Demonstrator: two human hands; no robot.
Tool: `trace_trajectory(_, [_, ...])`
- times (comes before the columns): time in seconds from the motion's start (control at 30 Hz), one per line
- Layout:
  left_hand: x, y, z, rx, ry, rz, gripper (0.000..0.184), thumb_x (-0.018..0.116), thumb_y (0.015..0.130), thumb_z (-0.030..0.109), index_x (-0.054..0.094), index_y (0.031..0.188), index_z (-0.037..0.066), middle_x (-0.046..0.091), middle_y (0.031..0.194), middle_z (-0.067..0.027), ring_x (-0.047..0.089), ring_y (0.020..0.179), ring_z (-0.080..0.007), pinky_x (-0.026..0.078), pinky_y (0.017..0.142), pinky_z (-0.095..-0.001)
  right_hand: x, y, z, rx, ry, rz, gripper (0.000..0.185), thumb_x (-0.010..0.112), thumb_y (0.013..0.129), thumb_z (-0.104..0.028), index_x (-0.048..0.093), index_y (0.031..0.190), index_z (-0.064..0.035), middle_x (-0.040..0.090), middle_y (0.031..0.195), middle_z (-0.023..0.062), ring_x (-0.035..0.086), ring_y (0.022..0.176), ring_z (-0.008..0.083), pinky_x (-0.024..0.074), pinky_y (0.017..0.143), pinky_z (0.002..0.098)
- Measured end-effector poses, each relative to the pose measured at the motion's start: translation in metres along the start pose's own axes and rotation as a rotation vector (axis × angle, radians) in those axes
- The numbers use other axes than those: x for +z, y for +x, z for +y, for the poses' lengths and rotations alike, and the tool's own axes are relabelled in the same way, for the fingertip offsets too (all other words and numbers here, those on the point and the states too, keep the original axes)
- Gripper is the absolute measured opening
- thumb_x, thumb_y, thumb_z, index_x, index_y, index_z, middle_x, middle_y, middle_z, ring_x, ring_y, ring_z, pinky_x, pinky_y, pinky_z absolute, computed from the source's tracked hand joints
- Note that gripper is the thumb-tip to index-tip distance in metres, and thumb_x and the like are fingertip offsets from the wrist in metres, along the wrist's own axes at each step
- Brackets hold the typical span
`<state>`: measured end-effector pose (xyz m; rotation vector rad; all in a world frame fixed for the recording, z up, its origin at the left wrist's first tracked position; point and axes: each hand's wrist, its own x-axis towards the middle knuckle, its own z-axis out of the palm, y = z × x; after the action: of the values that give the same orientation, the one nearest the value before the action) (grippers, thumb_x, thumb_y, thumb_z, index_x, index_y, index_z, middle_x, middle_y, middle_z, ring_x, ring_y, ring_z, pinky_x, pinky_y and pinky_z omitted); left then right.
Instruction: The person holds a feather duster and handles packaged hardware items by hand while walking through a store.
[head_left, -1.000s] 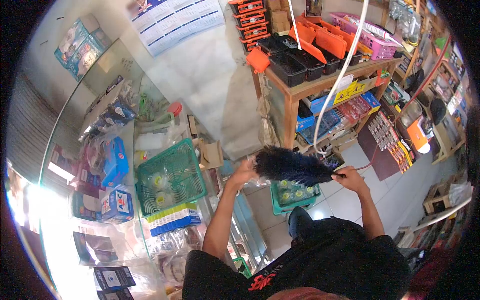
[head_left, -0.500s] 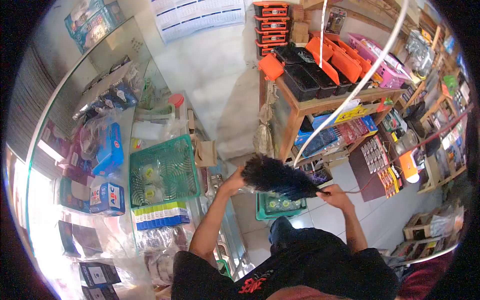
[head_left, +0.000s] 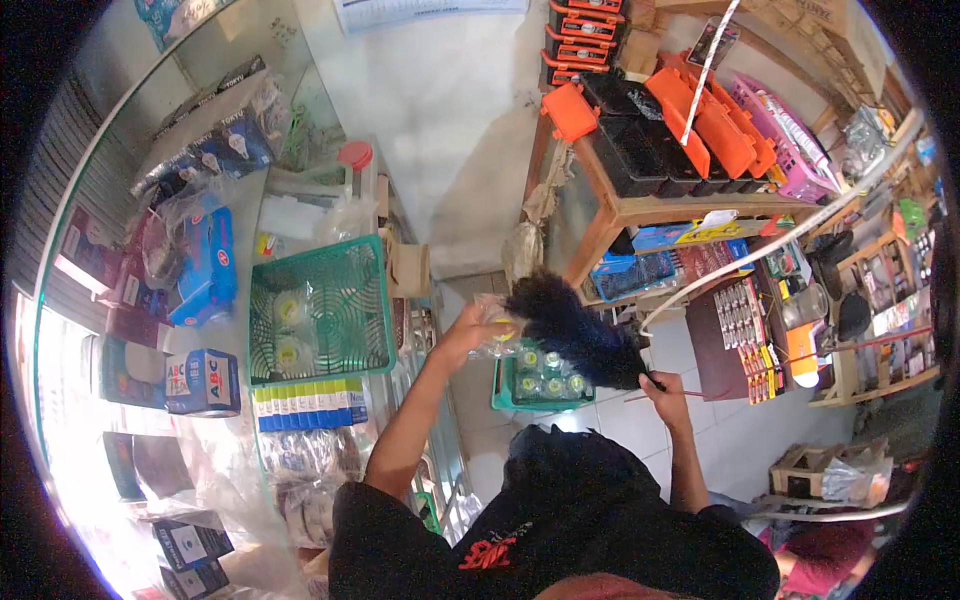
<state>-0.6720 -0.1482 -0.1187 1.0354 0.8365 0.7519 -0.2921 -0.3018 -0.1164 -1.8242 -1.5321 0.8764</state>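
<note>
My right hand (head_left: 667, 396) is closed around the handle of a dark, fluffy duster (head_left: 585, 330), whose head slants up and left. In my left hand (head_left: 460, 336) is a clear plastic pack (head_left: 492, 318) with a yellowish label, its contents hard to make out. The duster's tip is close to this pack. Below, a small green basket (head_left: 505, 385) holds several clear packs with yellow-green labels. Left of my left hand, a larger green basket (head_left: 384, 330) sits on the glass counter with a couple of similar packs in it.
The glass display case (head_left: 300, 60) on the left holds boxes and bagged goods. At the right, a wooden table (head_left: 640, 210) carries black bins with orange lids and a pink basket (head_left: 790, 140). A white pole-like strip (head_left: 740, 265) crosses in front. Part of another person (head_left: 825, 550) shows at lower right.
The view has shifted. The pack in my left hand now shows more clearly beside the duster head, and the duster tilts more steeply with its handle end lower.
</note>
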Motion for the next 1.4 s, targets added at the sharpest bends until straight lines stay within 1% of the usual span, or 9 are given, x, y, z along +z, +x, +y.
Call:
trace_trajectory(0.13, [-0.008,0.004,-0.014,0.052,-0.060,-0.110,0.055,0.071,0.077,0.004,0.046,0.126,0.000,0.063,0.112,-0.0094,0.060,0.101,-0.0184,0.049,0.088,-0.0327,0.014,-0.014,-0.012,0.093,0.394,-0.048,0.042,0.063,0.090,-0.025,0.047,0.063,0.0019,0.036,0.054,0.0007,0.032,0.054,0.0089,0.0278,0.048,0.0302])
trace_trajectory(0.27, [-0.006,-0.004,-0.015,0.015,0.147,-0.059,0.052,0.070,0.074,0.000,0.051,0.123,-0.001,0.063,0.114,-0.0084,0.059,0.101,-0.0162,0.047,0.090,-0.0326,0.026,-0.011,-0.031,0.024,-0.078,-0.085,0.042,0.063,0.090,-0.027,0.050,0.061,0.0009,0.038,0.053,0.0009,0.035,0.052,0.0086,0.0286,0.048,0.0310])
trace_trajectory(0.33, [-0.010,-0.007,-0.019,-0.114,0.126,0.000,0.050,0.069,0.073,-0.002,0.054,0.121,-0.001,0.062,0.115,-0.0073,0.059,0.101,-0.0157,0.046,0.092,-0.0330,0.034,-0.017,-0.032,0.080,0.027,-0.024,0.052,0.065,0.089,-0.034,0.044,0.056,0.0011,0.033,0.051,-0.0007,0.030,0.053,0.0079,0.0240,0.047,0.0326])
trace_trajectory(0.37, [-0.015,-0.001,-0.016,-0.044,0.161,-0.203,0.050,0.069,0.074,-0.001,0.054,0.121,-0.001,0.062,0.115,-0.0067,0.058,0.103,-0.0158,0.045,0.094,-0.0332,0.034,-0.020,-0.032,0.123,0.032,-0.022,0.052,0.065,0.089,-0.034,0.044,0.056,0.0008,0.033,0.051,-0.0010,0.030,0.053,0.0079,0.0238,0.047,0.0326])
trace_trajectory(0.57, [-0.005,-0.003,-0.007,0.060,0.320,-0.006,0.053,0.072,0.076,0.003,0.051,0.125,0.000,0.060,0.116,-0.0082,0.056,0.106,-0.0174,0.045,0.093,-0.0314,0.040,-0.042,0.010,0.156,0.026,0.030,0.050,0.063,0.090,-0.034,0.047,0.054,-0.0030,0.038,0.051,-0.0042,0.032,0.051,0.0059,0.0243,0.046,0.0295])
trace_trajectory(0.9, [-0.004,-0.005,0.003,0.057,-0.193,-0.032,0.046,0.061,0.087,0.011,0.049,0.131,0.007,0.062,0.115,-0.0075,0.061,0.102,-0.0207,0.054,0.082,-0.0360,0.037,-0.062,-0.057,0.328,0.492,0.132,0.048,0.058,0.094,-0.027,0.037,0.054,-0.0136,0.037,0.049,-0.0064,0.030,0.043,0.0038,0.0209,0.041,0.0242])
trace_trajectory(1.1, [-0.021,0.010,-0.023,0.112,-0.631,-0.037,0.041,0.044,0.098,0.027,0.045,0.135,0.012,0.052,0.132,-0.0063,0.054,0.118,-0.0207,0.047,0.097,-0.0382,0.072,-0.062,-0.055,0.262,0.204,-0.070,0.038,0.062,0.092,-0.032,0.060,0.069,-0.0013,0.049,0.062,-0.0058,0.041,0.060,0.0057,0.0350,0.054,0.0257])
trace_trajectory(1.33, [-0.018,-0.005,-0.006,0.152,-0.634,-0.070,0.044,0.046,0.097,0.028,0.041,0.139,0.015,0.056,0.125,-0.0055,0.056,0.113,-0.0203,0.048,0.096,-0.0383,0.080,-0.059,-0.051,0.340,0.337,-0.113,0.047,0.060,0.093,-0.033,0.047,0.058,-0.0038,0.041,0.056,-0.0056,0.036,0.055,0.0056,0.0276,0.049,0.0273])
trace_trajectory(1.4, [-0.021,0.001,-0.009,0.173,-0.745,-0.123,0.045,0.048,0.096,0.025,0.041,0.140,0.016,0.058,0.122,-0.0049,0.057,0.110,-0.0196,0.049,0.093,-0.0388,0.085,-0.054,-0.032,0.194,0.270,-0.072,0.043,0.059,0.095,-0.028,0.045,0.057,-0.0116,0.043,0.053,-0.0051,0.036,0.045,0.0042,0.0256,0.042,0.0234])
